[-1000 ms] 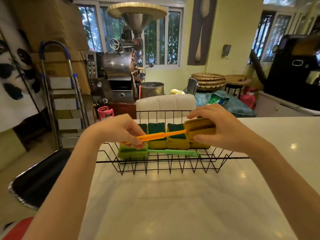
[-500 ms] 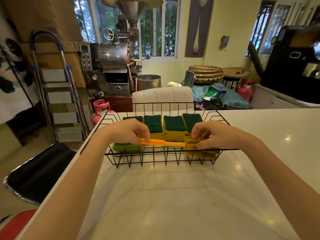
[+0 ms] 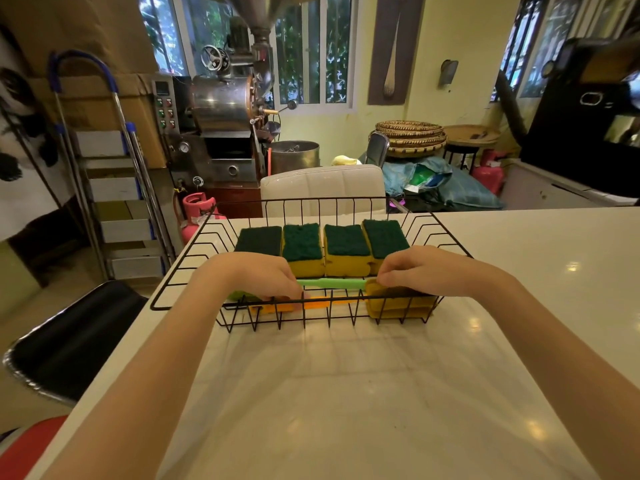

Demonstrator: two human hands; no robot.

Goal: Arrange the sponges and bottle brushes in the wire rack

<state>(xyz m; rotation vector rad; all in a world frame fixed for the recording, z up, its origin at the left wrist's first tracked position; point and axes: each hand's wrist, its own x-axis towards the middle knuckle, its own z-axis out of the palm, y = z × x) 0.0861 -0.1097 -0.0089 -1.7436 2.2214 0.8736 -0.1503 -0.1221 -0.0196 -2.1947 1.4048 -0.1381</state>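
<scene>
Broadly, a white glossy countertop [image 3: 346, 393] fills the near half of the view, with a black wire rack [image 3: 325, 202] sitting on it toward the far edge. No brand, label or readable writing shows on the rack or on anything in it.

Inside the rack, along the far side, four sponges [image 3: 346, 251] stand in a row, touching side to side — dark green scouring faces up, yellow foam below. In front of them, along the near side, lie two bottle brushes. The green bottle brush [image 3: 330, 283] lies left to right just behind the near wall; its green foam head peeks out at the left under the wrist. The orange bottle brush [image 3: 311, 304] lies nearer still, low against the near wires, with its yellow sponge head [image 3: 398, 303] at the rack's near right corner.

Left hand [image 3: 256, 275] — curled palm-down over the left ends of both brushes, fingertips down at the handles; whether it grips either one I cannot tell. Right hand [image 3: 426, 268] — curled, fingertips pinched at the joint where the handles meet the yellow head, touching it.
</scene>
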